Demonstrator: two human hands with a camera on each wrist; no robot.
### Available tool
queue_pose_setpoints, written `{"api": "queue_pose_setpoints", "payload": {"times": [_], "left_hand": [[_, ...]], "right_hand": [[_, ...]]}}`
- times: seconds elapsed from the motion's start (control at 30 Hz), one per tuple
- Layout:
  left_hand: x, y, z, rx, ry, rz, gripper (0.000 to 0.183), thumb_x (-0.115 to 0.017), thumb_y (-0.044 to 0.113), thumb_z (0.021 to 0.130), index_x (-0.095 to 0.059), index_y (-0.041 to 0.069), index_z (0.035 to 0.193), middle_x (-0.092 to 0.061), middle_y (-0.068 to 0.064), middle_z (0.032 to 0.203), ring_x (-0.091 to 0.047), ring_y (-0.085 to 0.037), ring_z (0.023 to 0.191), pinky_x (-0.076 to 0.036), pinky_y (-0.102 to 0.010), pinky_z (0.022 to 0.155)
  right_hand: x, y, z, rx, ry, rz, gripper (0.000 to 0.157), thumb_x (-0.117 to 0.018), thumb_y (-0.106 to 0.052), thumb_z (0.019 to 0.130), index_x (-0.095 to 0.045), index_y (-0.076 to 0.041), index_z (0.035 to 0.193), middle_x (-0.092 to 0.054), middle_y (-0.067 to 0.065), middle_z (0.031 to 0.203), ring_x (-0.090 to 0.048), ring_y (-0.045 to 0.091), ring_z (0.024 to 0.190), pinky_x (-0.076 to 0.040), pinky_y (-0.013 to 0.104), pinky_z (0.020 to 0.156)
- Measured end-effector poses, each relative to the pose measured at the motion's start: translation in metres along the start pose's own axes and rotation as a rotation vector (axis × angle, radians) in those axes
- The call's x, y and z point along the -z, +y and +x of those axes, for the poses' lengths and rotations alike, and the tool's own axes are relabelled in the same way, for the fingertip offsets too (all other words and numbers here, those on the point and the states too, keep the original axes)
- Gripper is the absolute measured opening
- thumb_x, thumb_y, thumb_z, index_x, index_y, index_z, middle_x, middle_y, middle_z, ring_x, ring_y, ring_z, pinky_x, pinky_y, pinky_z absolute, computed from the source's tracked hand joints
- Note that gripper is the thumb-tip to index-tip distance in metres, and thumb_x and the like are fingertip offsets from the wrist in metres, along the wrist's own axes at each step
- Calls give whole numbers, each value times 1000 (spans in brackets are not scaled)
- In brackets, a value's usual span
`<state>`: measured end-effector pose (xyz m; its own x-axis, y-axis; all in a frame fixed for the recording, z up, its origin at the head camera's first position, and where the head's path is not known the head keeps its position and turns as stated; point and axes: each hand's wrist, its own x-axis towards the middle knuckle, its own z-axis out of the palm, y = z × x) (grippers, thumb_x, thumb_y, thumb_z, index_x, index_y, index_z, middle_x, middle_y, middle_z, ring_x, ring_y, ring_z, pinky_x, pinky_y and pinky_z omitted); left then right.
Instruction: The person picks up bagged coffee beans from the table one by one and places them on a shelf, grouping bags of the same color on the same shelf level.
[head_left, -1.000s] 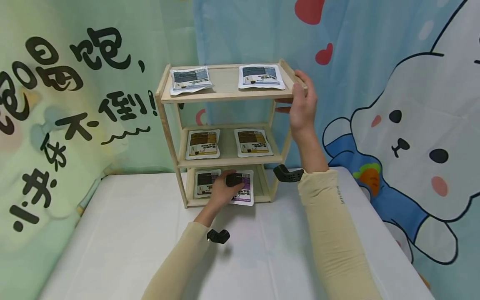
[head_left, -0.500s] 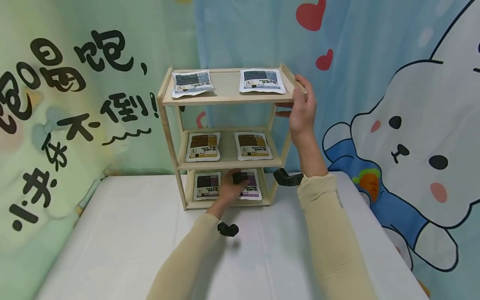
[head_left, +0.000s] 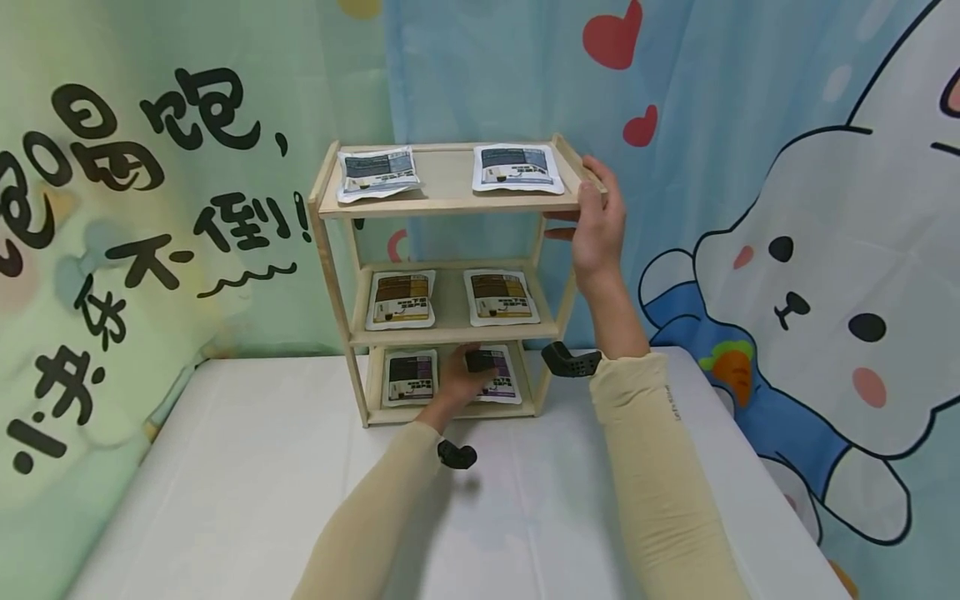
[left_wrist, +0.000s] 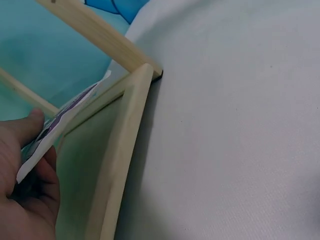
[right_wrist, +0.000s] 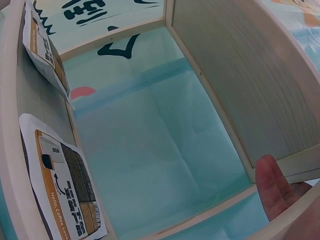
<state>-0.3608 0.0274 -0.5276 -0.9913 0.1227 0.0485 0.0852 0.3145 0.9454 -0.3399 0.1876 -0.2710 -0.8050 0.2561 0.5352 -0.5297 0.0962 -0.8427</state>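
Note:
My left hand (head_left: 459, 382) is at the right half of the bottom tier of a three-tier wooden shelf (head_left: 442, 207). It pinches a white coffee pouch with a purple label (head_left: 504, 385) between thumb and fingers; in the left wrist view this pouch (left_wrist: 62, 120) tilts above the bottom board. My right hand (head_left: 602, 233) grips the right end of the top tier, thumb on the outer side and fingertips under the board. Beside my left hand, a second purple-label pouch (head_left: 410, 379) lies on the bottom tier.
Two blue-label pouches (head_left: 517, 167) lie on the top tier. On the middle tier are two brown-label pouches (head_left: 501, 298). The shelf stands near the back of a white-covered table (head_left: 247, 483), with a printed curtain (head_left: 480, 75) behind it.
My left hand has moved back and slightly right, bringing the purple-label pouch from the shelf's front edge in over the bottom tier. My right hand keeps its grip on the top tier.

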Motion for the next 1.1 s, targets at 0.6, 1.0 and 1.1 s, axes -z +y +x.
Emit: {"api": "queue_pose_setpoints", "payload": {"times": [0.6,1.0,1.1], "left_hand": [[0,-9,-5,-30,-37,87,65,-77,13,83,-46,-2,138,-52,-22,130,-52,-32,113,-42,-43,97],[0,-12,0,5,-63,255,67,-75,22,86,-42,6,143,-44,-22,139,-44,-33,126,-35,-44,105],[0,-10,0,-1,-53,267,66,-74,22,87,-43,5,142,-40,-23,141,-42,-35,128,-35,-44,104]], "right_hand": [[1,4,-1,22,-13,27,46,-37,-25,102,-42,-11,146,-47,16,133,-59,31,86,-52,24,61],[0,4,-1,21,-2,-10,46,-36,-26,102,-43,-13,146,-47,15,133,-61,29,83,-53,24,61],[1,3,-1,27,-2,-7,47,-36,-26,102,-42,-11,146,-47,15,134,-61,28,82,-53,24,61]]}}
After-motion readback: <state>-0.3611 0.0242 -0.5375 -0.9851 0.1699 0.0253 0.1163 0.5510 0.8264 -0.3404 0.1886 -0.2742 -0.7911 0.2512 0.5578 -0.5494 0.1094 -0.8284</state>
